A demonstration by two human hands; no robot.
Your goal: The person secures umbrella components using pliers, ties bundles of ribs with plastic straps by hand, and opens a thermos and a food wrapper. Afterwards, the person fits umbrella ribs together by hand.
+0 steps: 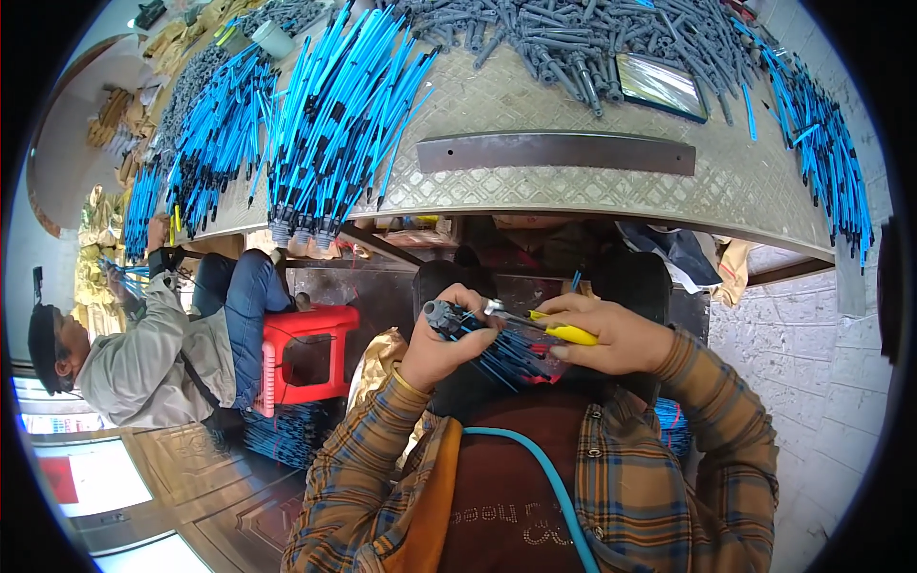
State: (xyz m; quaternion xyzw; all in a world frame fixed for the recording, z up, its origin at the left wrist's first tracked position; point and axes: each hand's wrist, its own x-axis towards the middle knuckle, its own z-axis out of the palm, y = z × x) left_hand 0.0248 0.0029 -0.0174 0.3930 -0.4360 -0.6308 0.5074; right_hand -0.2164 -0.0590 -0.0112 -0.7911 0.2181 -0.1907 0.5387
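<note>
On the near side of the table (478,113), just below its edge, the person's left hand (439,344) curls round some dark grey fittings (445,317), thumb and fingers closed on them. The right hand (616,329) wraps a yellow-handled tool (573,334), its metal tip near the left thumb; whether the tip bites on anything, I can't tell. Below the hands, in front of the table, thin blue-and-black sticks (506,363) fan out. A red stool (304,323) stands left before the table, beside a co-worker (148,358). Along the table's near edge lies a flat metal strip (554,153); behind it, toward the table's far side, a glossy slab (661,88) lies against a heap of grey parts (573,48).
</note>
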